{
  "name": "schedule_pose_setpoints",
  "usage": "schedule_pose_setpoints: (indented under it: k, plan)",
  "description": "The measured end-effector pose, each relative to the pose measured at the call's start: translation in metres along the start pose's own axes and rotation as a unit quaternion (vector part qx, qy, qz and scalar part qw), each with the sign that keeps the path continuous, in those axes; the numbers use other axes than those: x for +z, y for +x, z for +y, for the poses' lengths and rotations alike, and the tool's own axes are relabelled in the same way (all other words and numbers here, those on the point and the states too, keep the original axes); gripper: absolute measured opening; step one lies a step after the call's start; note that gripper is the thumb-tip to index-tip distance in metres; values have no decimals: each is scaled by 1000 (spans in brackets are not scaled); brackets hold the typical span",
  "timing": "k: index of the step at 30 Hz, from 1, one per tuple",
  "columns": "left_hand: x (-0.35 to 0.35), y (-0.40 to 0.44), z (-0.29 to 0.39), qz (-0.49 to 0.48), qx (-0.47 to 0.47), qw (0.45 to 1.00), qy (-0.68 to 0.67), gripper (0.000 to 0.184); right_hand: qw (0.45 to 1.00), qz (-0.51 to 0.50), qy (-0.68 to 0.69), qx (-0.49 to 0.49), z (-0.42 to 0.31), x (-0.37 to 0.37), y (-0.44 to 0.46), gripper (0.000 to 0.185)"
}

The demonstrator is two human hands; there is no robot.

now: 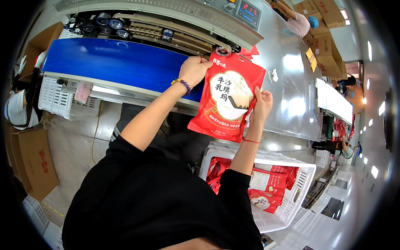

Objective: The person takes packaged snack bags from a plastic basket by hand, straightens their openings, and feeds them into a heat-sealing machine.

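Note:
A red snack bag point(202, 118) with a white label panel is held up in front of the sealing machine point(166, 12), its top edge by the machine's rollers. My left hand point(195, 71), with a beaded bracelet at the wrist, pinches the bag's upper left corner. On the bag's right edge, the thumb and fingers of my right hand point(262, 104) are closed. Beside my left forearm runs the machine's blue conveyor belt point(116, 58). Another red piece shows behind the bag's top, but I cannot make out what it is.
Below my right arm stands a white plastic crate point(306, 183) with several red bags. A metal table point(283, 54) with a crumpled white scrap point(273, 75) extends to the right. Cardboard boxes point(37, 160) flank the left side. Other people work at the far left, top right and right.

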State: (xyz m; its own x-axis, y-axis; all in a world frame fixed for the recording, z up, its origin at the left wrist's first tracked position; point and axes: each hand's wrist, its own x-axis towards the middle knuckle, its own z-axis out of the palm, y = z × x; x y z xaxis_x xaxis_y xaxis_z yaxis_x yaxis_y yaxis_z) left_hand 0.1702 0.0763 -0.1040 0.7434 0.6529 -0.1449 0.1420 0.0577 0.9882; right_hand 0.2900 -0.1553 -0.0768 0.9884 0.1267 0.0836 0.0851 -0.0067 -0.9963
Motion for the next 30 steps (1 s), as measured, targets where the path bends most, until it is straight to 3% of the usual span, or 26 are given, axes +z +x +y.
schedule_pose_setpoints:
  k: [6, 10, 12, 14, 15, 17, 20, 21, 22, 23, 24, 25, 26, 28, 29, 30]
  plan:
    - [-51, -5, 10, 1, 25, 996, 84, 34, 999, -30, 10, 28, -3, 40, -15, 28]
    - [-112, -37, 39, -44, 41, 960, 272, 34, 997, -47, 11, 66, -15, 76, -29, 35]
    - [-140, -70, 30, -10, 105, 985, 140, 33, 986, -115, -14, 119, -20, 76, -35, 36]
    - [-174, -112, 24, 20, 111, 983, 145, 32, 984, -157, 4, 84, -28, 61, -47, 26]
    - [-194, -131, 7, 65, 152, 973, 162, 30, 983, -166, 3, 73, -41, 46, -55, 35]
    - [-239, -174, -37, 159, 175, 941, 241, 26, 988, -137, 40, 55, -51, 2, -61, 32]
    - [-272, -226, -92, 205, 48, 948, 240, 35, 986, -108, 119, 41, -56, -95, -62, 35]
    - [-278, -236, -114, 162, -22, 954, 252, 38, 989, -48, 131, 55, -64, -118, -70, 36]
    - [-301, -248, -170, 143, -91, 943, 286, 41, 977, -84, 193, 44, -62, -151, -73, 40]
    - [-325, -264, -215, 118, -226, 926, 280, 41, 980, -25, 191, 52, -64, -174, -82, 44]
    - [-314, -272, -225, 68, -201, 920, 330, 39, 977, 6, 209, 47, -67, -199, -90, 47]
    - [-309, -279, -231, 60, -271, 878, 390, 40, 967, 21, 248, 48, -65, -225, -98, 48]
    - [-315, -285, -272, 76, -170, 893, 409, 42, 957, 36, 285, 44, -62, -247, -116, 49]
    - [-295, -264, -290, 91, -229, 907, 341, 45, 978, 70, 194, 31, -59, -268, -153, 49]
    - [-288, -243, -288, 28, -231, 912, 337, 45, 971, 225, 48, 69, -54, -266, -173, 46]
    - [-284, -227, -277, -35, -238, 912, 333, 45, 942, 302, -96, 113, -47, -259, -191, 43]
